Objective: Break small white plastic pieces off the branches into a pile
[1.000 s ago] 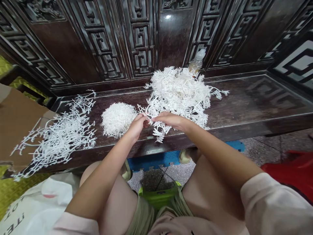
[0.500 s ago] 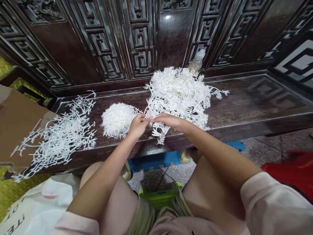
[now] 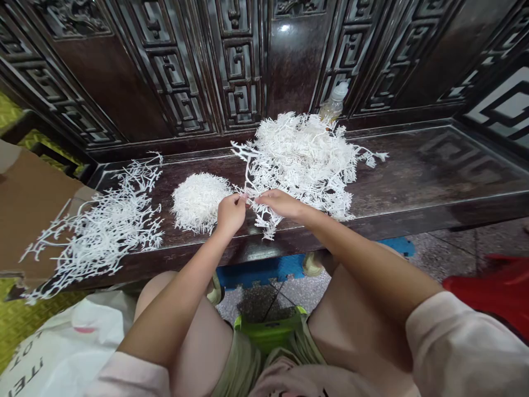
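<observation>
A white plastic branch (image 3: 248,173) with needle-like tips stands up between my hands, at the near left side of a big heap of white branches (image 3: 303,160). Pinched on its lower part is my left hand (image 3: 232,212), thumb and fingers together. My right hand (image 3: 281,203) is closed on a leafy side of the branch, its fingertips partly lost among the white sprigs. Left of my left hand lies a rounded pile of short white tips (image 3: 199,203). Farther left, bare white stems (image 3: 113,231) spread in a loose tangle.
All the piles lie on a dark wooden bench (image 3: 413,171) with a carved back. A clear bottle (image 3: 335,102) stands behind the big heap. A cardboard piece (image 3: 31,204) is at the left, a white bag (image 3: 78,336) below it, and a red stool (image 3: 491,292) to the right.
My hands have moved slightly apart, the left one a little lower and left. A forked white stem now rises above my fingers where it did not show before.
</observation>
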`<action>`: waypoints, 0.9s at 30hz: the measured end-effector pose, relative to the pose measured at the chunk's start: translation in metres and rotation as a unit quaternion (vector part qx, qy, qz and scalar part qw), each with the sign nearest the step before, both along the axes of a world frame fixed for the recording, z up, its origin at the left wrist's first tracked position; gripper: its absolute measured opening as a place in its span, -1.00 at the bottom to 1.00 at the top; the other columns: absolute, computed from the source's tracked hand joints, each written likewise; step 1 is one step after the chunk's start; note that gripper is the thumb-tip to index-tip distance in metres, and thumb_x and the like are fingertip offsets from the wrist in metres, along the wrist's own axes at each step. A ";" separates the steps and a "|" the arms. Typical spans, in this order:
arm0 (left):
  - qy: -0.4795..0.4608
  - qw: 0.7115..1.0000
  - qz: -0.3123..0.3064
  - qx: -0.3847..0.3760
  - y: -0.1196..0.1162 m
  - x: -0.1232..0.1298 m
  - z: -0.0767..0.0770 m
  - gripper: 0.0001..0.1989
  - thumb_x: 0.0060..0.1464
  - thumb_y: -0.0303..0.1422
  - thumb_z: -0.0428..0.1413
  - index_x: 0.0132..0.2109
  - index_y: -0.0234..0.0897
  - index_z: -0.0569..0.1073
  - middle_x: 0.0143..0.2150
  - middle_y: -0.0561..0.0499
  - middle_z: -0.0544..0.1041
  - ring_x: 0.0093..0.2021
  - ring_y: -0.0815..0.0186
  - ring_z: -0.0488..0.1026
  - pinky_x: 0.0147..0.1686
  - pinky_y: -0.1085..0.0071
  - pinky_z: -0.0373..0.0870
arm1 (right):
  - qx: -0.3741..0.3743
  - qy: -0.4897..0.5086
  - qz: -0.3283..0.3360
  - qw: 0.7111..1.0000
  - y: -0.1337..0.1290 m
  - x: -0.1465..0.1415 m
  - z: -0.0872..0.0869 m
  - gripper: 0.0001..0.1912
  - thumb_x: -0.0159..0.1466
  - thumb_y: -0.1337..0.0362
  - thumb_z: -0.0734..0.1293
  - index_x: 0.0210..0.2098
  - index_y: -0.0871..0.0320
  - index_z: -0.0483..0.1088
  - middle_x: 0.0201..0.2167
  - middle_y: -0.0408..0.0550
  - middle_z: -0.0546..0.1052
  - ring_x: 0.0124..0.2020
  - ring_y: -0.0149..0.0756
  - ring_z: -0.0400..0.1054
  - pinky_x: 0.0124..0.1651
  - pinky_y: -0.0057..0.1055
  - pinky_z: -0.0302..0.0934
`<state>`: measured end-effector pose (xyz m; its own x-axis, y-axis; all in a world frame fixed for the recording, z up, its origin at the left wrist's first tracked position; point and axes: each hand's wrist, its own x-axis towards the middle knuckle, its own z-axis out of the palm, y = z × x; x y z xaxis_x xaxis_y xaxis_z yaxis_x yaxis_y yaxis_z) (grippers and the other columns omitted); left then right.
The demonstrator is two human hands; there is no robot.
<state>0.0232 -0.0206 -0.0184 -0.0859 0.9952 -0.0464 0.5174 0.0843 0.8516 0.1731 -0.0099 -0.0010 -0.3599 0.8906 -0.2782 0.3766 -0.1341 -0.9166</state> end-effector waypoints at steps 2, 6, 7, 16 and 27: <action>-0.007 1.000 0.022 0.013 0.003 -0.002 -0.003 -0.68 -0.04 -0.18 -0.08 -0.58 -0.29 0.34 -0.60 0.04 0.35 -0.53 0.36 0.24 -0.49 0.45 0.07 | 0.008 -0.012 0.000 1.000 -0.001 -0.003 -0.002 -0.71 0.04 0.10 0.20 -0.66 0.18 0.14 -0.76 -0.29 0.00 -0.68 -0.54 -0.14 -0.55 -0.48 -0.22; -0.077 0.994 0.080 0.011 0.007 0.004 -0.009 -0.74 -0.04 -0.24 -0.07 -0.46 -0.30 0.42 -0.57 0.05 0.38 -0.51 0.38 0.26 -0.46 0.46 0.13 | 0.041 -0.006 -0.035 0.999 -0.003 -0.015 -0.009 -0.70 0.05 0.11 0.16 -0.67 0.16 0.07 -0.74 -0.27 0.01 -0.67 -0.53 -0.12 -0.56 -0.49 -0.21; -0.105 0.990 0.095 0.004 0.008 0.007 -0.010 -0.74 -0.04 -0.25 -0.06 -0.44 -0.31 0.43 -0.56 0.05 0.38 -0.51 0.40 0.26 -0.46 0.46 0.14 | 0.046 0.000 -0.045 0.998 -0.003 -0.019 -0.011 -0.69 0.06 0.11 0.15 -0.67 0.16 0.05 -0.74 -0.27 0.01 -0.66 -0.53 -0.12 -0.57 -0.49 -0.21; -0.182 0.931 0.311 0.047 0.037 -0.077 0.013 -0.83 0.04 -0.47 -0.15 -0.33 -0.38 0.33 -0.42 0.08 0.37 -0.44 0.53 0.22 -0.39 0.52 0.17 | 0.015 0.008 -0.172 0.985 -0.014 0.002 0.003 -0.76 0.07 0.12 0.13 -0.53 0.17 0.23 -0.67 -0.18 0.16 -0.62 -0.46 -0.01 -0.51 -0.46 -0.09; 0.024 0.991 0.118 -0.053 0.041 -0.104 -0.013 -0.59 -0.11 -0.23 0.02 -0.09 -0.31 0.37 -0.32 -0.07 0.47 -0.37 0.32 0.38 -0.32 0.39 0.26 | -0.075 0.001 -0.044 0.996 -0.012 -0.003 -0.004 -0.67 0.03 0.01 0.22 -0.56 0.17 0.20 -0.61 -0.17 0.21 -0.56 -0.46 0.07 -0.42 -0.47 0.01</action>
<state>-0.0812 0.0202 -0.0313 -0.3207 0.9368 -0.1399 0.5128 0.2959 0.8059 0.1702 -0.0219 -0.0049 -0.2823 0.8677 -0.4090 0.3545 -0.3018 -0.8850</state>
